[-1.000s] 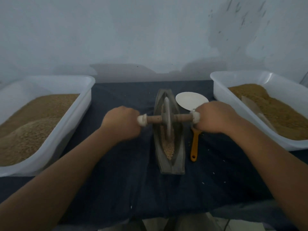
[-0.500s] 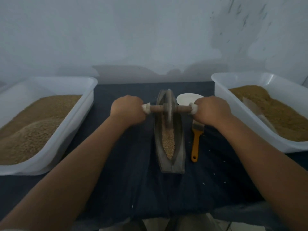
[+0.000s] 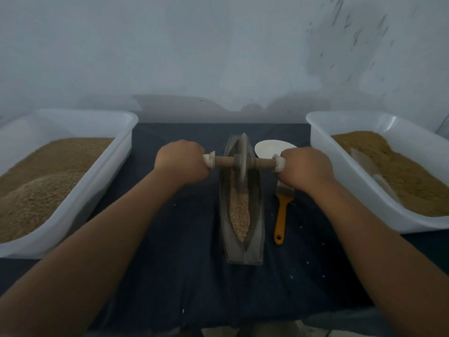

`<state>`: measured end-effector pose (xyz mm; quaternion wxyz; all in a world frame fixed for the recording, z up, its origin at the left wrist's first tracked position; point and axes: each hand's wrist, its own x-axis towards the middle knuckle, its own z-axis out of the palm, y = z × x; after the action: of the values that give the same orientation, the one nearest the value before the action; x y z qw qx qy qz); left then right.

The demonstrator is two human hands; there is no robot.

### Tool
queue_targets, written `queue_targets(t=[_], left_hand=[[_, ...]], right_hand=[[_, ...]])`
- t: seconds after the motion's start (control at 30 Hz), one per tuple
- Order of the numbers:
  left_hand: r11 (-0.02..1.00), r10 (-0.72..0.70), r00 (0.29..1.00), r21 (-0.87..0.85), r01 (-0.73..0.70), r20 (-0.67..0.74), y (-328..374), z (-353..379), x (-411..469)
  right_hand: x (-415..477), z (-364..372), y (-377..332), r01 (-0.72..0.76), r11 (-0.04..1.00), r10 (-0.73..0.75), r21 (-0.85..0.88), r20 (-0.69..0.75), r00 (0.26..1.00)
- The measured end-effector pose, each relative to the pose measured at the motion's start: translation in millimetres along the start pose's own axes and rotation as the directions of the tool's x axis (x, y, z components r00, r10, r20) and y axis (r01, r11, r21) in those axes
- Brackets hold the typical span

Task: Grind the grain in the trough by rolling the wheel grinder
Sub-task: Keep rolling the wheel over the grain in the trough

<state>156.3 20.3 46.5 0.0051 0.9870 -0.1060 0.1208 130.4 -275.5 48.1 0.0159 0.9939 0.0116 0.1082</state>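
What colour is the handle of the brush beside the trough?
The brush handle is orange. The head view shows it best.

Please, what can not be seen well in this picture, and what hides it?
Head view:
- Axle ends of the wheel grinder: inside the grip of left hand and right hand.
- Brush bristles: partly under the right hand.
- Grain beneath the wheel: hidden by it.
- Left tub: cut by the frame edge.

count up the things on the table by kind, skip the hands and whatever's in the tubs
white tubs: 2
trough: 1
wheel grinder: 1
brush: 1
white dish: 1
total: 6
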Motion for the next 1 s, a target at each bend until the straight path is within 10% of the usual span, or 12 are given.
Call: queue_targets(t=[0.33, 0.57, 0.87, 1.0], left_hand=[[0.977, 0.202, 0.977, 0.085, -0.197, -0.063, -15.1, -7.2, -81.1], [0.998, -0.001, 0.999, -0.067, 0.004, 0.044, -7.4, 5.9, 5.3], [0.992, 0.129, 0.99, -0.002, -0.129, -0.063, -20.2, 7.9, -82.7], [0.997, 0.05, 0.999, -0.056, -0.051, -0.016, -15.4, 13.5, -70.9]], right_hand=[[-67.3, -31.9, 18.9, 0.073, 0.951, -0.221, 0.301, 0.495, 0.84], [0.2, -19.9, -4.2, 0.047, 0.998, -0.045, -0.033, 0.074, 0.996], [-54.0, -29.3, 14.8, 0.173, 0.977, -0.208, 0.128, 0.362, 0.908], [-42.9, -24.4, 5.3, 0.167, 0.984, -0.175, 0.055, 0.196, 0.965]])
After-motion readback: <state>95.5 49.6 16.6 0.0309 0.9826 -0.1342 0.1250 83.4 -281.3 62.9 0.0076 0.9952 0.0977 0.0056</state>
